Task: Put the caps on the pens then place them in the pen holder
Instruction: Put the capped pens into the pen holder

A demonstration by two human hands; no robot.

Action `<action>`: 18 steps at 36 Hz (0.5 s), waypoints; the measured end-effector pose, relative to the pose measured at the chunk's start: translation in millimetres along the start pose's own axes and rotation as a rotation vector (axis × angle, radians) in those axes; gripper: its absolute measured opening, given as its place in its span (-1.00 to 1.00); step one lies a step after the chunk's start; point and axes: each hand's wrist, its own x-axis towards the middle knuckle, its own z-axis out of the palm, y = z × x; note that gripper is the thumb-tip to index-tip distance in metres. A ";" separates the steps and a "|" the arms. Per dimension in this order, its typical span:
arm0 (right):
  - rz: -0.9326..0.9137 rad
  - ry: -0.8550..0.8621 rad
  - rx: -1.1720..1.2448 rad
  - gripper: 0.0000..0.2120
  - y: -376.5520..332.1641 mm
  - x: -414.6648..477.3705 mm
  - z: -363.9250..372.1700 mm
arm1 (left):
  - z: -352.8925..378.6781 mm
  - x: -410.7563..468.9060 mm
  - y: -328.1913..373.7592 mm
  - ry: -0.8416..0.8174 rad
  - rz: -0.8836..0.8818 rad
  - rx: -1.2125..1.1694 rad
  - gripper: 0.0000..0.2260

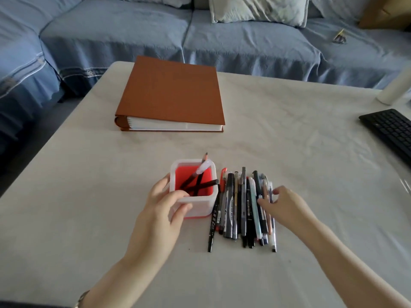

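wristwatch (81, 298): showing at the near edge, on the left wrist.
left hand (165, 204): gripping the pen holder's near left corner, thumb pressing its near wall, fingers wrapping the left side.
right hand (282, 204): lying on the right side of the pen pile, thumb and forefinger touching barrels; i cannot tell whether one is already being pinched.
pen pile (238, 210): lying on the table (289, 141) just right of the holder, barrels running roughly parallel, near to far, the leftmost touching the holder's wall.
writing: white print is running along a grey marker (230, 210) and a thin black pen (213, 225), too small to read.
pen holder (200, 205): standing upright, white walls, red inside, holding a few black pens (195, 184) and a white-capped one (204, 166), all leaning.
step in hand: picking the next pen. i would be taking one barrel from the pile's outer edge, lifting it clear so neighbours are not rolling, checking its cap, while the left hand is steadying the holder.
photo album (173, 92): lying closed, brown, further back.
keyboard (391, 132): sitting at the right edge.
sofa (244, 41): standing beyond the table, blue.
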 end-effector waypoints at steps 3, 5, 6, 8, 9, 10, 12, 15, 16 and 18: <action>0.014 -0.020 0.053 -0.70 -4.2 4.6 5.2 | -1.2 0.9 2.5 -0.008 -0.002 -0.009 -0.85; 0.020 -0.024 0.079 -0.72 -3.8 6.6 7.0 | -2.1 1.3 4.4 -0.017 -0.007 0.001 -0.84; 0.019 -0.027 0.086 -0.75 -3.3 7.2 7.0 | -2.5 1.3 4.5 -0.024 -0.009 0.003 -0.84; 0.011 -0.054 0.096 -0.87 -1.1 7.3 5.1 | -2.9 1.4 3.7 -0.032 -0.010 0.006 -0.84; 0.005 -0.070 0.108 -0.84 0.9 7.4 3.6 | -2.9 1.4 3.2 -0.033 -0.010 0.005 -0.84; -0.004 -0.082 0.131 -0.80 3.6 7.2 1.8 | -3.0 1.4 3.0 -0.033 -0.008 0.005 -0.85; -0.027 -0.087 0.222 -0.77 9.5 5.5 -3.6 | -2.7 1.7 2.8 -0.031 -0.004 0.007 -0.85; -0.079 -0.028 0.384 -0.78 9.5 -2.2 -16.9 | -2.7 1.6 2.3 -0.042 -0.008 -0.015 -0.86; -0.105 -0.011 0.464 -0.78 5.1 -6.3 -22.7 | -3.0 1.2 2.0 -0.048 -0.009 -0.026 -0.87; -0.183 0.006 0.639 -0.75 -9.4 -18.2 -36.1 | -2.9 0.2 1.7 -0.067 -0.036 -0.045 -0.88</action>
